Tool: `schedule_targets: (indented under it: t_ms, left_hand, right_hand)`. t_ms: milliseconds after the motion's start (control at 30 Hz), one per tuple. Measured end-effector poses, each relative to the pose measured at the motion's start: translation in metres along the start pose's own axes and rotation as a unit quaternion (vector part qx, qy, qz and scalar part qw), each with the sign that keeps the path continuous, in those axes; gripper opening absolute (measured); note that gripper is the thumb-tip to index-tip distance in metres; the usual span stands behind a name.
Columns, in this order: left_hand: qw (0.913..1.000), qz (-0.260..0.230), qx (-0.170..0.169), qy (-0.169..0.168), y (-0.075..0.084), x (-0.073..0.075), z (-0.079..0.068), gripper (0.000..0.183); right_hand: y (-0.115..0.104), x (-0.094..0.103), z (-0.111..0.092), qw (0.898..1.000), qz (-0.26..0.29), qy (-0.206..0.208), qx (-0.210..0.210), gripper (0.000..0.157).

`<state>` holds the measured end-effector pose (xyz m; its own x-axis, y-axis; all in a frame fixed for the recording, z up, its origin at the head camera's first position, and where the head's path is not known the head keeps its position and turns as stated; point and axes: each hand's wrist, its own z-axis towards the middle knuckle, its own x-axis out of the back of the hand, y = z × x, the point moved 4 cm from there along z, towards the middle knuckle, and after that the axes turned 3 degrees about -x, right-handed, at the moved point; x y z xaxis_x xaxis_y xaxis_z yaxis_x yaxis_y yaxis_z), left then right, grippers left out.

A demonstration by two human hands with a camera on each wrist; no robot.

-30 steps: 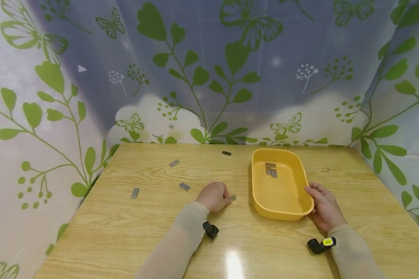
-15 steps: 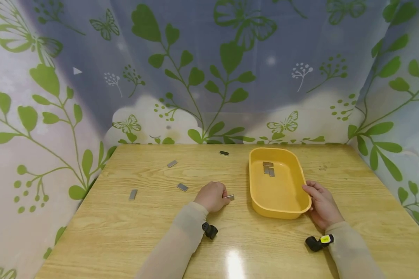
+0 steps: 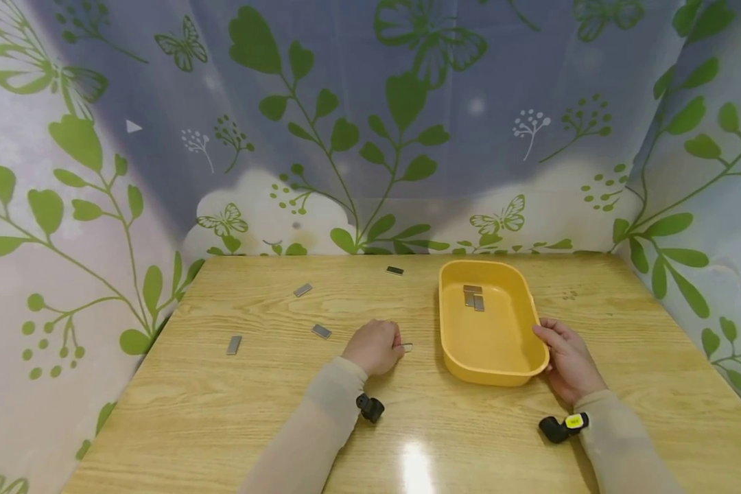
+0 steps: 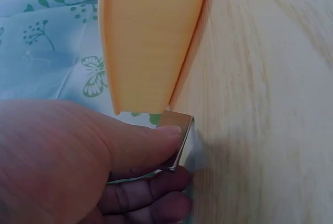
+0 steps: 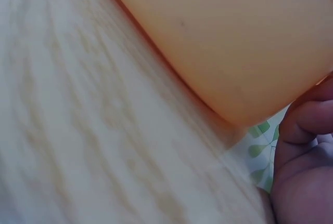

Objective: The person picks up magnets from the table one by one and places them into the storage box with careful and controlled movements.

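Note:
My left hand [image 3: 375, 348] pinches a small rectangular metal plate [image 4: 178, 122] between thumb and fingers, just above the wooden table, left of a yellow plastic bin [image 3: 490, 376]. In the left wrist view the plate is tilted, its silver edge facing the camera. My right hand [image 3: 568, 360] grips the bin's right rim, thumb on top and fingers outside against the wall. Inside the bin lie several similar plates [image 3: 479, 303], close together near its far left. The right wrist view shows only part of that hand, next to the bin's outer wall [image 5: 234, 52].
On the table [image 3: 222, 425] to the left lie loose plates, one at far left [image 3: 234, 345], one near my left hand [image 3: 322, 331], one behind it [image 3: 302, 290]. A darker plate [image 3: 395, 271] lies near the back edge. A patterned curtain [image 3: 321, 103] stands behind.
The plate in my left hand has tilted slightly, so less of its face shows in the head view. The whole head view has shifted a little. My right hand still holds the bin.

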<state>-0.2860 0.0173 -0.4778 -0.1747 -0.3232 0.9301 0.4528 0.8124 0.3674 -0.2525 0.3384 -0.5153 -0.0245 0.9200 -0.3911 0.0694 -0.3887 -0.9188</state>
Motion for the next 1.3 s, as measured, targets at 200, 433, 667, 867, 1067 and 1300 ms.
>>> schedule_targets:
  t_ms: [200, 433, 667, 867, 1067, 1300]
  left_hand:
    - [0.9997, -0.01, -0.011, 0.016, 0.0015, 0.0031, -0.0001, 0.02]
    - [0.9996, -0.013, -0.017, 0.017, 0.0021, 0.0033, -0.0014, 0.02]
    - [0.9995, -0.019, -0.022, 0.007, 0.0004, 0.0032, -0.0008, 0.011]
    - [0.9991, -0.031, -0.027, -0.004, -0.0032, 0.0019, -0.0003, 0.021]
    - [0.9992, -0.027, -0.021, -0.019, -0.0053, 0.0026, -0.0012, 0.019]
    - [0.9989, -0.018, -0.034, -0.029, -0.0033, 0.0036, -0.0022, 0.019]
  right_hand:
    - [-0.001, 0.0003, 0.0003, 1.0, -0.013, 0.005, 0.001, 0.019]
    - [-0.0011, -0.0004, -0.0005, 1.0, -0.01, 0.005, 0.0, 0.02]
    - [-0.0019, -0.0016, -0.0011, 1.0, -0.001, 0.002, -0.006, 0.02]
    - [-0.0027, -0.0014, -0.0014, 1.0, 0.003, 0.002, -0.009, 0.018]
    - [-0.003, -0.0006, -0.0015, 1.0, 0.002, 0.006, -0.011, 0.021]
    - [-0.0037, -0.0004, -0.0017, 1.0, -0.004, 0.005, -0.012, 0.023]
